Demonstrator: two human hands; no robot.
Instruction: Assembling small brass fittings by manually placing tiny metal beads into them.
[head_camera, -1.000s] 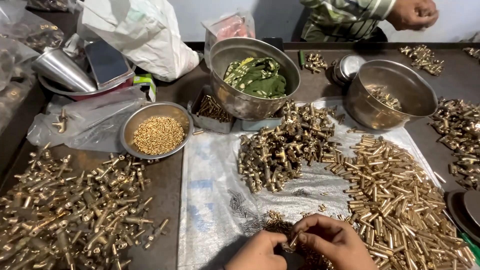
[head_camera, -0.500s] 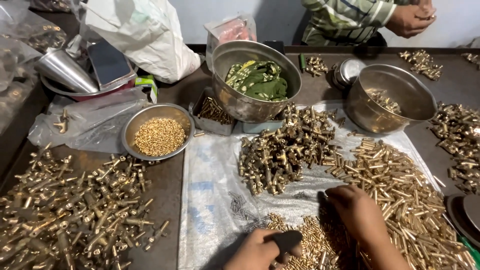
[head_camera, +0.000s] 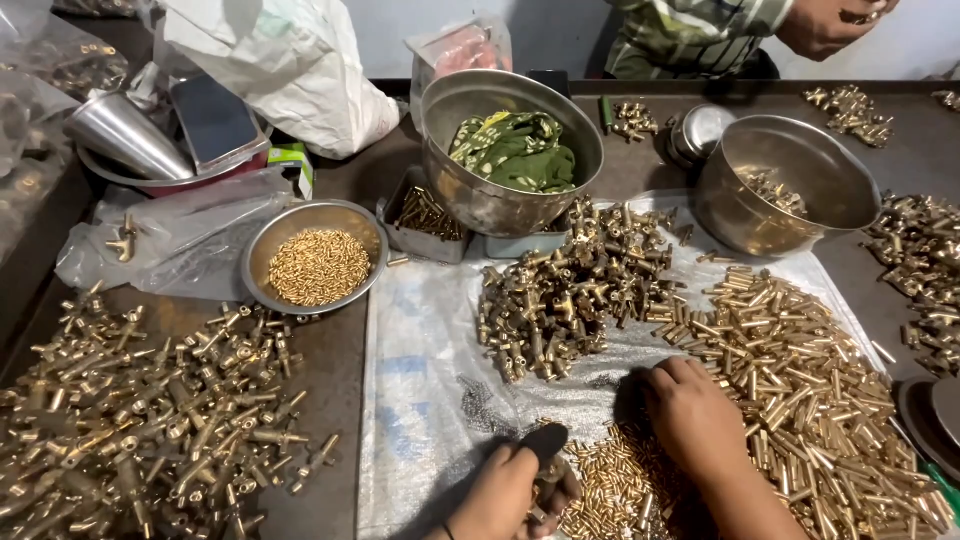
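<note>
Since half a second ago, the right hand (head_camera: 695, 415) is shifting toward 6 o'clock and is now lying palm-down, fingers loosely spread, gripping nothing, on the small brass pins (head_camera: 625, 490). At its 9 o'clock, the left hand (head_camera: 505, 495) is clamping a dark-handled tool (head_camera: 545, 445), long axis pointing toward 1 o'clock. The pins are lying between both hands on the plastic sheet (head_camera: 430, 350), the right hand nearer.
</note>
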